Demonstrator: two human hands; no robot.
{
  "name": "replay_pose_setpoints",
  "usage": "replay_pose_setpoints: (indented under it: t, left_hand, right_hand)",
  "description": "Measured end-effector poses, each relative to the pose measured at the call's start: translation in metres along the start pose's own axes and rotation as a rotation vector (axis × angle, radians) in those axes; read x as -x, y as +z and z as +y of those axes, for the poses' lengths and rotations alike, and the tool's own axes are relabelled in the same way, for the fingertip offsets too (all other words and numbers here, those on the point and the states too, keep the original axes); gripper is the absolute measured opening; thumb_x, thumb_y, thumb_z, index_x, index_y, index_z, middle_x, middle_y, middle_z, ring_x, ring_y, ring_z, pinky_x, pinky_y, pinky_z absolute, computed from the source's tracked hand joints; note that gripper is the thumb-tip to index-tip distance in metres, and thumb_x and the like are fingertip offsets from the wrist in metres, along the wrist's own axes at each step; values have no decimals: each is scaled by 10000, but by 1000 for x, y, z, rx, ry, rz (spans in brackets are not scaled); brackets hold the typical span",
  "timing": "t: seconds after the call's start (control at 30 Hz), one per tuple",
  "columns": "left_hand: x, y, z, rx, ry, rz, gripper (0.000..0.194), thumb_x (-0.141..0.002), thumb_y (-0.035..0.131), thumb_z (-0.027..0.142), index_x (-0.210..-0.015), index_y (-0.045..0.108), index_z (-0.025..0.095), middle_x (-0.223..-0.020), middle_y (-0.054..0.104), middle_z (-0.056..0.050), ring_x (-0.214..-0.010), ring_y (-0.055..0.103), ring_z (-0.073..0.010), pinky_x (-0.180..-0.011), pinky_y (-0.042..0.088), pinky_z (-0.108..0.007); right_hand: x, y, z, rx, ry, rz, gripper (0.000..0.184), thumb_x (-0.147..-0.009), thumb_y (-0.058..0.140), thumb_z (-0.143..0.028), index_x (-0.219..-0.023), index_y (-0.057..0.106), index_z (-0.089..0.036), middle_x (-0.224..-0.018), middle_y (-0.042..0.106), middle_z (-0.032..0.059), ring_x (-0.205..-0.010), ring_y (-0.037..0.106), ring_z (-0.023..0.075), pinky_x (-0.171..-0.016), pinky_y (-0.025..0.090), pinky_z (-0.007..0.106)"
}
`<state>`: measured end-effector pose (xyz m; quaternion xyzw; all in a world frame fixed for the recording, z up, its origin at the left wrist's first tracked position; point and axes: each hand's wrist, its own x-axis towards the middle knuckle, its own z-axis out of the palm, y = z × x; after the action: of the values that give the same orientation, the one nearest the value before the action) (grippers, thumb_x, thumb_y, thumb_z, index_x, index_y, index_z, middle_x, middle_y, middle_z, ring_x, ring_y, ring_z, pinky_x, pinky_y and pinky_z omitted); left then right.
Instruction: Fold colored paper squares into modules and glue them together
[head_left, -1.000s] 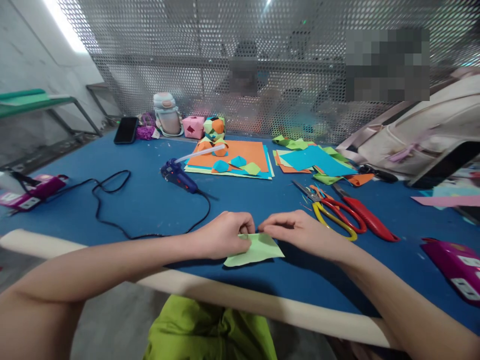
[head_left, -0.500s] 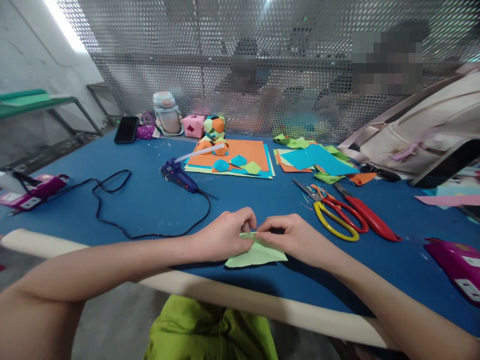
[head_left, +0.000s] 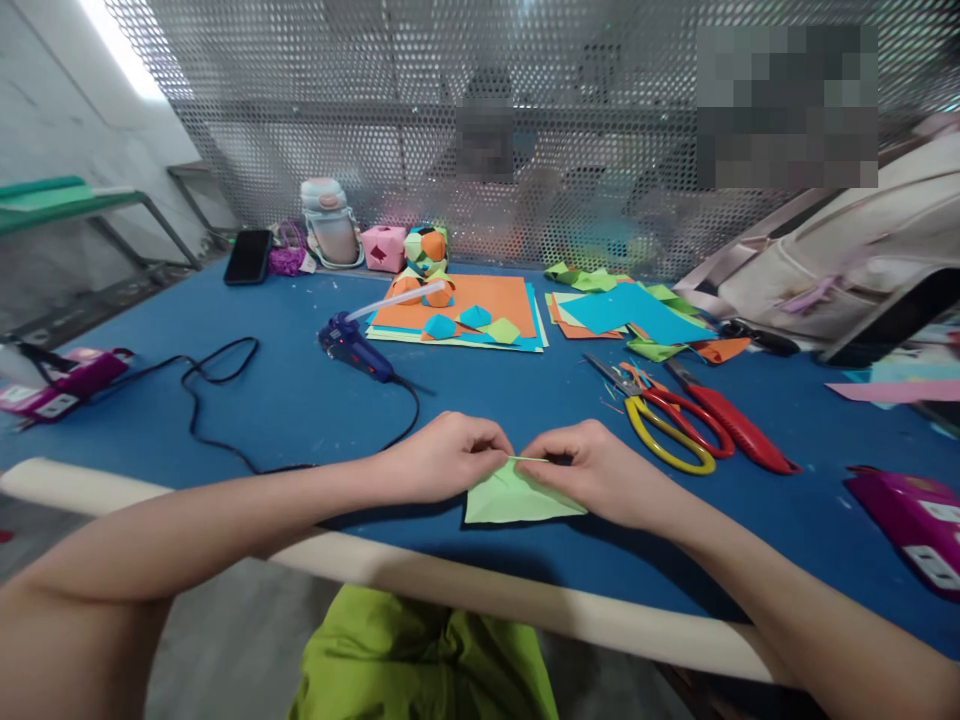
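A light green sheet of paper [head_left: 517, 497] lies near the front edge of the blue table, with a folded upper edge. My left hand [head_left: 450, 457] pinches its upper left part between thumb and fingers. On the other side, my right hand [head_left: 581, 470] is closed on the upper right part. Both sets of fingertips nearly meet along the fold, and they hide part of the paper. Beyond my hands lies a blue glue gun [head_left: 354, 348] with a clear glue stick in it. Scissors [head_left: 667, 420] with red and yellow handles lie to the right.
A red-handled cutter [head_left: 739, 425] lies beside the scissors. Coloured sheets [head_left: 487, 295] carry small folded paper pieces. The glue gun's black cord [head_left: 193, 400] loops across the left. A bottle [head_left: 330, 225], a phone [head_left: 248, 257] and a bag [head_left: 847, 250] stand or lie at the back.
The green paper has turned slightly and shifted a little right, showing a broader, squarer shape. My fingers have moved along its upper edge, still pinching it.
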<state>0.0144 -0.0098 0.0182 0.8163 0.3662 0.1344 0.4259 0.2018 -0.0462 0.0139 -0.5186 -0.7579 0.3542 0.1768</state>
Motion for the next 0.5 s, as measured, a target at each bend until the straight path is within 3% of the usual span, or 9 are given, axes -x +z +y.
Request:
replay_pose_setpoints:
  t: [0.13, 0.37, 0.5]
  left_hand:
    - [0, -1, 1, 29, -23, -46, 201, -710, 471, 130, -809, 646, 127, -685, 613, 4, -623, 510, -97, -550, 385, -173]
    - [0, 5, 1, -107, 67, 11, 66, -660, 526, 106, -678, 569, 153, -575, 506, 50, -545, 447, -77, -510, 320, -178]
    - [0, 7, 1, -108, 65, 109, 61, -664, 536, 109, -632, 523, 160, -566, 491, 53, -533, 428, -76, -510, 307, -186]
  right_hand:
    - [-2, 0, 2, 57, -53, -23, 301, -829, 467, -305, -708, 676, -126, -571, 520, -11, -527, 380, 89, -469, 282, 211]
    - [-3, 4, -1, 306, -355, 17, 359, -881, 420, -240, -584, 597, -140, -571, 551, 23, -532, 435, 99, -529, 287, 245]
    - [-1, 3, -8, 259, -246, 70, 257, -858, 481, -270, -698, 643, -152, -613, 592, 15, -552, 470, 106, -526, 300, 236]
